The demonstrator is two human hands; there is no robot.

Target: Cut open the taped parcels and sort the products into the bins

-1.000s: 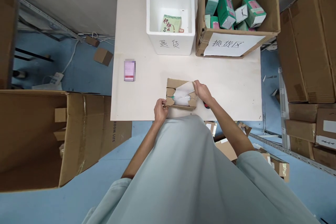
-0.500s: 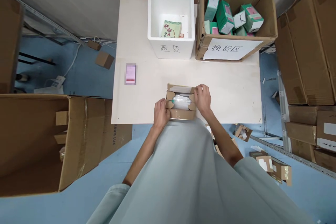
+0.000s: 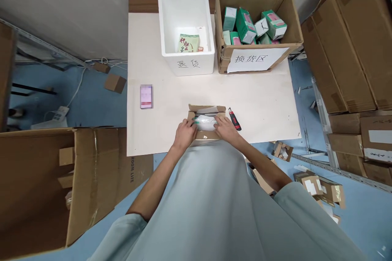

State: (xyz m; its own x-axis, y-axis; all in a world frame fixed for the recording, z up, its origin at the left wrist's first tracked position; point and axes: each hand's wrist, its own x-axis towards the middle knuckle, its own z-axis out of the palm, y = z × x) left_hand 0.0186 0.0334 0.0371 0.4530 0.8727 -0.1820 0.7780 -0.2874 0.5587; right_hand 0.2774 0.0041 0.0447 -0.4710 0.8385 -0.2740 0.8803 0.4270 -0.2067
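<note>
A small cardboard box (image 3: 206,121) sits open at the near edge of the pale worktop (image 3: 263,102), right in front of the person. Inside it lies a white plastic-wrapped packet (image 3: 204,122). The left hand (image 3: 184,133) grips the box's left side, fingers curled around the wall and flap. The right hand (image 3: 226,128) rests on the box's right side with fingers reaching onto the packet; whether it actually grasps the packet I cannot tell. Just beside the right hand, a red and black cutter (image 3: 234,118) lies on the worktop, untouched.

At the far edge stands a white foam bin (image 3: 186,61) holding a green packet (image 3: 188,43). Touching it on the right is a large carton (image 3: 294,28) with a paper label, filled with green boxes (image 3: 245,24). A phone (image 3: 146,96) lies well apart to the left.
</note>
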